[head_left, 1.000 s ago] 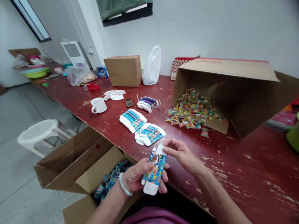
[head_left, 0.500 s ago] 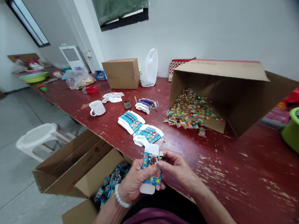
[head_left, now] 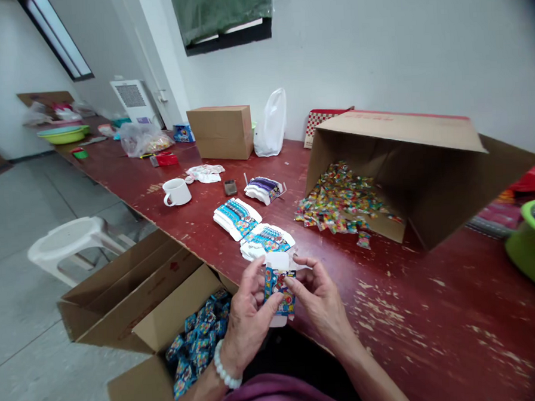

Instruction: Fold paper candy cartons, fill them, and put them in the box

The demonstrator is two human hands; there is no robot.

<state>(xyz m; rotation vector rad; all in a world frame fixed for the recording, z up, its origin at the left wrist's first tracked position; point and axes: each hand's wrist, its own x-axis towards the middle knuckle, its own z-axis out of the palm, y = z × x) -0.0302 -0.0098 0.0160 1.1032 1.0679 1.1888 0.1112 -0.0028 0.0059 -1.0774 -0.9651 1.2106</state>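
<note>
Between both hands, above the table's near edge, is a small blue printed carton with white flaps standing out at its top and bottom. My left hand, with a beaded bracelet at the wrist, grips its left side, thumb across the front. My right hand pinches its right side near the top, thumb on the printed face. Just beyond lie two fanned stacks of flat blue cartons, a nearer stack and a farther stack. Wrapped colourful candies spill from a cardboard box on its side.
Below the table edge on the left, an open carton holds several blue packets. A white mug, a purple carton stack and a closed box stand farther back. A green basin is at right, a white stool at left.
The carton has moved slightly up and right in view. My left hand has shifted its fingers up along the carton's side, and my right fingers have spread near its top flap.
</note>
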